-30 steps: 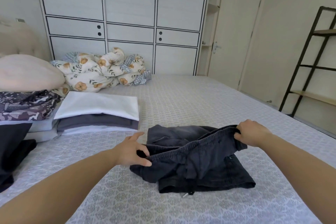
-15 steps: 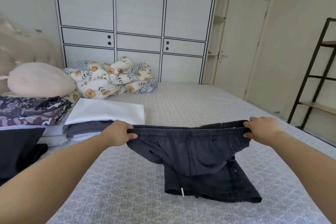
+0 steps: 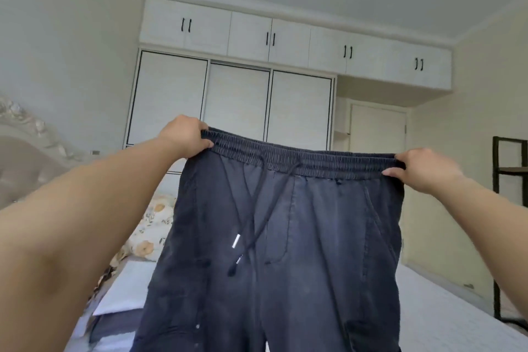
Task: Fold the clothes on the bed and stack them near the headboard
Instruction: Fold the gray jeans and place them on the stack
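Both hands held up unfolded dark grey drawstring trousers (image 3: pixel 285 237), left hand (image 3: pixel 184 137) and right hand (image 3: pixel 423 170) each pinching a waistband end. Beyond lay the folded white-and-grey stack (image 3: pixel 123 300) toward the padded cream headboard (image 3: pixel 25 157); this garment remained.

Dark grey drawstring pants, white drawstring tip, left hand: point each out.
dark grey drawstring pants (image 3: pixel 328 237), head view, front panel
white drawstring tip (image 3: pixel 236 240), head view, mid-tip
left hand (image 3: pixel 184 137), head view, back of hand
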